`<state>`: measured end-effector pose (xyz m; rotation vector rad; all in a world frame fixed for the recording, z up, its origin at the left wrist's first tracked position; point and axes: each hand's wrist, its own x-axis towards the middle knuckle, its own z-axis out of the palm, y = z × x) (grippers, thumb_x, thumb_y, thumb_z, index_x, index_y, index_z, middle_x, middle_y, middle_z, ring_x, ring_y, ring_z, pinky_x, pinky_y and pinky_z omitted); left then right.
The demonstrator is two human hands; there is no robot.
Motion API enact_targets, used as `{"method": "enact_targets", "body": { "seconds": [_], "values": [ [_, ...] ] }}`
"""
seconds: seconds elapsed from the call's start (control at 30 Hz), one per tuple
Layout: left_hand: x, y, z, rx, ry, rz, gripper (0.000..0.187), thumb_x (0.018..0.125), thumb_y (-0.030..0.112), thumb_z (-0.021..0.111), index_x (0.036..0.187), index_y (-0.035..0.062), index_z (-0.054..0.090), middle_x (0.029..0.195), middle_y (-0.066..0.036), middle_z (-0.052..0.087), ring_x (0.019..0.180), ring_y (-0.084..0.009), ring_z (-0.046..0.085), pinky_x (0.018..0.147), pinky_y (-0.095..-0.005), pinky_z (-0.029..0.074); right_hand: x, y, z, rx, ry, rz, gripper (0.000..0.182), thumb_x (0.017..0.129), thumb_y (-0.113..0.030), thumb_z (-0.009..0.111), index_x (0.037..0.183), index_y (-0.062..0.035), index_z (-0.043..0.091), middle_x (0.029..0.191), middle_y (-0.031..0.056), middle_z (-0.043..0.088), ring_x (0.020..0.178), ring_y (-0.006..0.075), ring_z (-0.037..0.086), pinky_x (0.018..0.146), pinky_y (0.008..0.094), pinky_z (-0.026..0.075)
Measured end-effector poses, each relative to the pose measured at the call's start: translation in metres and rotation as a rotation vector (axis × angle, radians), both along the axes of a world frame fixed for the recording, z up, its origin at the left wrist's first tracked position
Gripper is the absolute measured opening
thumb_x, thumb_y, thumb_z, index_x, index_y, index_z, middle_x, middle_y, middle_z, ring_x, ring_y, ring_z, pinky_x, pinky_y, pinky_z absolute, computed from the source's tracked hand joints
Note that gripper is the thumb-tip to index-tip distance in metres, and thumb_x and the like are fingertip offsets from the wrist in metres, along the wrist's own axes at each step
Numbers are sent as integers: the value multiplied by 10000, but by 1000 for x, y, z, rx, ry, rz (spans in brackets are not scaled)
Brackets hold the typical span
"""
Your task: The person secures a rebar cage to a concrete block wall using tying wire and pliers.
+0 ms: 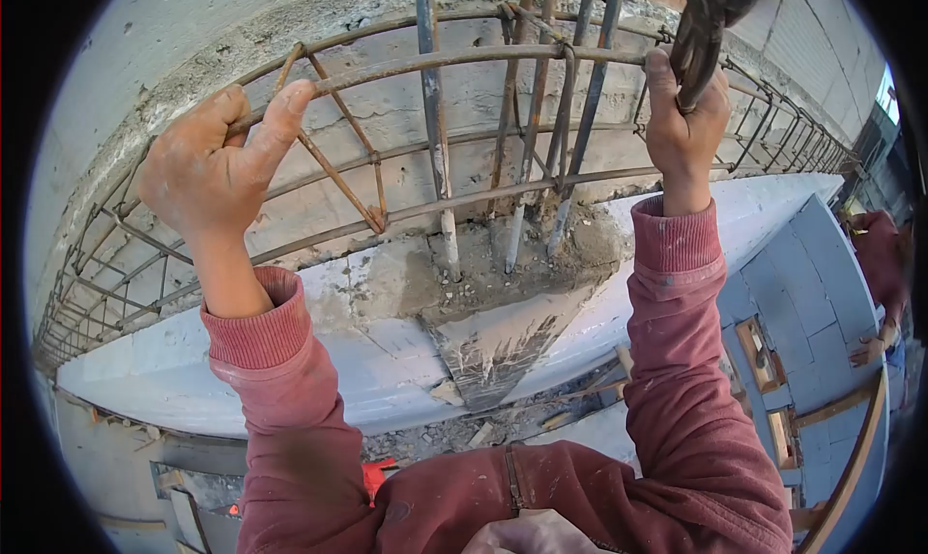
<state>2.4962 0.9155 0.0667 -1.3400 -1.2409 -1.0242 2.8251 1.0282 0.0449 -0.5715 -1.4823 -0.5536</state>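
My left hand is closed around the top bar of a rusty rebar cage, with the thumb lying along it. My right hand is closed at the same bar further right, thumb pointing up. A dark metal tool, by its shape a claw hammer, sticks up from that hand towards the camera; its handle is hidden. Between my hands, several upright steel bars pass through the cage and stand in rough concrete.
A pale wall rises behind the cage. White boards run below it, with a dark wedge-shaped piece in the middle. Rubble lies underneath. At right are grey panels, a curved timber and another person.
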Motion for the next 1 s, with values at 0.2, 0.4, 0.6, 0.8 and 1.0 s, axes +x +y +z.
{"method": "enact_targets", "body": {
  "seconds": [0.2,0.4,0.6,0.8,1.0],
  "values": [
    [-2,-4,-2,-50,6,61,536,796,552,627,556,96,481,477,-14,372,437,-142,355,435,-295,294,4,-6,3,57,-84,-65,195,877,-236,585,856,-51,644,692,65,574,678,261,502,713,357,380],
    [1,-3,-1,-65,-68,16,508,792,585,607,596,116,594,468,-35,425,437,-184,396,439,-320,305,2,-15,3,84,83,69,69,683,-117,581,689,-54,552,721,130,552,781,338,535,740,426,408],
    [-9,-6,4,-179,-121,117,532,819,631,529,770,135,717,534,-94,541,513,-238,520,502,-367,371,4,-7,-2,43,109,36,117,670,-145,573,719,-46,615,730,161,595,781,333,557,762,439,410],
    [-13,-7,6,-237,-152,161,548,809,653,521,834,149,734,575,-119,580,567,-256,578,548,-387,417,2,-7,-1,53,141,73,137,678,-153,565,736,-44,625,726,170,604,773,336,564,764,434,413],
    [-8,-7,3,-181,-159,144,560,785,677,533,818,155,735,570,-101,586,573,-246,586,568,-378,435,5,-9,-1,71,98,22,131,677,-153,569,734,-45,619,743,172,595,789,342,561,769,435,414]
  ]
}}
